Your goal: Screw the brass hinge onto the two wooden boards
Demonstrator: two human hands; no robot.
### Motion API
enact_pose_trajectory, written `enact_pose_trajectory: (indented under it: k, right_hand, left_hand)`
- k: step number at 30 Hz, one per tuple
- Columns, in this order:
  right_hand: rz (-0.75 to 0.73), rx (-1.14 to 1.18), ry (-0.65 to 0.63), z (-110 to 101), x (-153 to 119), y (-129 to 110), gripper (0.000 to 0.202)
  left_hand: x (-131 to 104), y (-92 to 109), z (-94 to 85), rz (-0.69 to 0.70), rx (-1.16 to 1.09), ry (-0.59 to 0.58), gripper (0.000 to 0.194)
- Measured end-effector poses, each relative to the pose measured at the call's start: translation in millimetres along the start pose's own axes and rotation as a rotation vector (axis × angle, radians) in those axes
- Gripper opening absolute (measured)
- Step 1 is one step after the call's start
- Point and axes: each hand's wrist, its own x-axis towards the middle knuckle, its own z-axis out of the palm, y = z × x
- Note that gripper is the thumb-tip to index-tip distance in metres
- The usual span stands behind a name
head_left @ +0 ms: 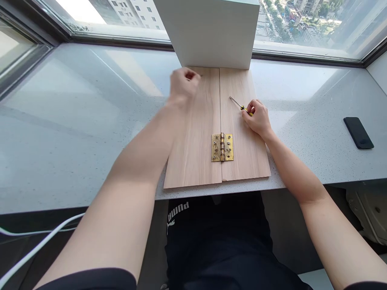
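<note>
Two pale wooden boards (199, 121) lie side by side, with a narrow seam between them. A worn brass hinge (222, 147) lies open across that seam near the front, one leaf on each board. My right hand (257, 117) is closed around the yellow-and-black handle of a screwdriver (236, 102), held over the right board with its shaft pointing to the far left. Over the far left edge of the left board, my left hand (185, 83) is closed, its fingers pinched and slightly blurred. Whatever it holds, if anything, is too small to name.
Behind the boards, against the window, stands a white box-like block (214, 36). A black phone (358, 133) lies on the speckled stone sill (311, 121) to the right. White cables (42, 243) hang below the sill's front edge at left.
</note>
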Motion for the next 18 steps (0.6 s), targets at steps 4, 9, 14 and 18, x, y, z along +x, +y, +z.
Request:
enact_pose_trajectory:
  k: [4, 9, 14, 18]
  right_hand:
    - [-0.001, 0.000, 0.004, 0.6, 0.3, 0.1, 0.035]
    - [0.003, 0.005, 0.012, -2.2, -0.6, -1.3, 0.035]
    - [0.010, -0.004, 0.009, -5.8, -1.7, -2.8, 0.035]
    - [0.015, -0.005, 0.010, -5.8, -2.2, -2.7, 0.035]
  left_hand:
    - [-12.5, -59.9, -65.8, -0.229, -0.040, 0.272, 0.057]
    - [-38.6, -82.4, -75.7, -0.194, -0.198, 0.105, 0.072]
    - [-43.0, -62.5, -36.7, 0.008, -0.184, -0.090, 0.074]
    - [-38.7, -54.0, -23.4, 0.092, -0.078, -0.124, 0.058]
